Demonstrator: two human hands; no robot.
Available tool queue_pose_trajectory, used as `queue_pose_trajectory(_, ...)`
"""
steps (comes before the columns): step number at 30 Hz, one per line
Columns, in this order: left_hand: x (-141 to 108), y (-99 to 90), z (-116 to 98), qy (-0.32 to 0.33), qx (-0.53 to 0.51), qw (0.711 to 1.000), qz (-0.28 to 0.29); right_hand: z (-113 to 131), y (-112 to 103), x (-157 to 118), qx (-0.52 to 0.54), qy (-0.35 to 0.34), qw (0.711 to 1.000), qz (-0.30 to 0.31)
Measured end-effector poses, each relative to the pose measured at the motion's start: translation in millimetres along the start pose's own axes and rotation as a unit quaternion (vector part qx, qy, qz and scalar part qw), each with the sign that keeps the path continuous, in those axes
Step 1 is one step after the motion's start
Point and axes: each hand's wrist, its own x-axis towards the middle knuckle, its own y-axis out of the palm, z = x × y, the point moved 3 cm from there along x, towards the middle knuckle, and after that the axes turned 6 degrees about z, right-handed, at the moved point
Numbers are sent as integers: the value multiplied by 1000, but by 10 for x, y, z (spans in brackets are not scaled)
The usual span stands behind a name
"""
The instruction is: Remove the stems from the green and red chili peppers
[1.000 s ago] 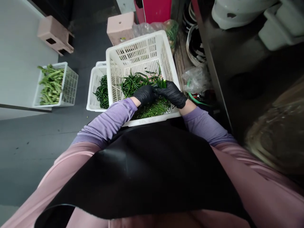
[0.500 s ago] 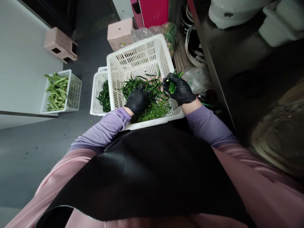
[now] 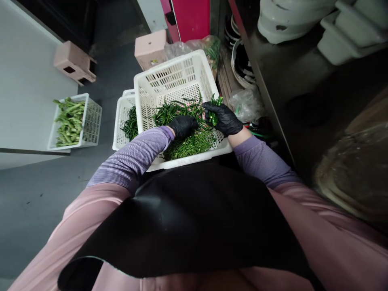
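A large white slatted basket (image 3: 178, 165) holds long green chili peppers (image 3: 168, 111) toward its middle. In its near part lies a heap of small green stems (image 3: 194, 146). My right hand (image 3: 226, 119), in a black glove, is closed round a small bunch of green chilies (image 3: 214, 110) by the basket's right side. Over the pile, my left hand (image 3: 182, 126), also black-gloved, has its fingers curled in toward the right hand. What those fingers hold, if anything, is hidden.
Beside the large basket, a smaller white basket (image 3: 119, 121) contains more dark green chilies. Farther left, another basket (image 3: 85, 125) holds thick pale-green vegetables. Two pink stools (image 3: 150, 47) stand beyond. A dark counter (image 3: 273, 93) with white containers runs along the right.
My left hand has moved right, closer to my right hand, and its fingers are more tucked in. My right hand still grips the chilies. The view has shifted slightly.
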Motion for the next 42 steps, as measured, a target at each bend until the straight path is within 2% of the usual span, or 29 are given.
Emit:
queue_pose_trajectory(3, -66, 48, 56, 5, -46, 999, 12, -7, 23, -5, 11, 1, 1000, 15)
queue_pose_trajectory(5, -87, 28, 84, -21, -152, 987, -52, 2, 23, -23, 7, -4, 1000, 18)
queue_pose_trajectory(6, -111, 2, 105, -40, -223, 969, -102, 11, 18, -34, -1, -9, 1000, 16)
queue_pose_trajectory(8, -209, -58, 157, -85, -379, 898, -209, 30, 10, -58, -25, -19, 999, 14)
queue_pose_trajectory(10, -353, -107, 189, -121, -515, 800, -282, 40, 31, -79, -54, -31, 998, 29)
queue_pose_trajectory(12, -483, -147, 165, -135, -613, 718, -302, 24, 94, -95, -80, -40, 993, 72)
queue_pose_trajectory(13, -527, -164, 129, -135, -649, 687, -298, 4, 138, -101, -91, -43, 990, 99)
queue_pose_trajectory(17, -533, -214, -133, -131, -739, 596, -285, -139, 295, -111, -127, -38, 975, 178)
queue_pose_trajectory(20, -444, -230, -358, -143, -771, 536, -311, -228, 327, -98, -156, -32, 970, 186)
queue_pose_trajectory(23, -397, -258, -475, -149, -788, 506, -317, -230, 292, -99, -168, -27, 967, 188)
queue_pose_trajectory(25, -419, -292, -446, -141, -796, 493, -322, -197, 263, -120, -163, -15, 964, 207)
queue_pose_trajectory(27, -466, -323, -356, -131, -801, 496, -310, -159, 241, -150, -161, 0, 960, 230)
queue_pose_trajectory(28, -490, -330, -303, -130, -799, 510, -291, -142, 236, -165, -160, 6, 957, 240)
queue_pose_trajectory(30, -524, -324, -206, -136, -780, 559, -246, -116, 238, -191, -155, 9, 953, 259)
queue_pose_trajectory(31, -534, -314, -164, -142, -761, 589, -233, -110, 246, -202, -151, 12, 952, 267)
queue_pose_trajectory(33, -541, -296, -95, -156, -689, 664, -246, -107, 264, -222, -141, 24, 950, 276)
queue_pose_trajectory(36, -530, -278, -31, -195, -477, 801, -304, -117, 271, -251, -138, 64, 955, 256)
queue_pose_trajectory(38, -518, -242, 7, -231, -335, 861, -306, -126, 252, -266, -138, 95, 960, 225)
queue_pose_trajectory(40, -518, -169, 68, -273, -272, 886, -257, -132, 217, -261, -134, 112, 969, 176)
queue_pose_trajectory(42, -552, -92, 114, -303, -273, 892, -194, -132, 182, -232, -115, 98, 981, 118)
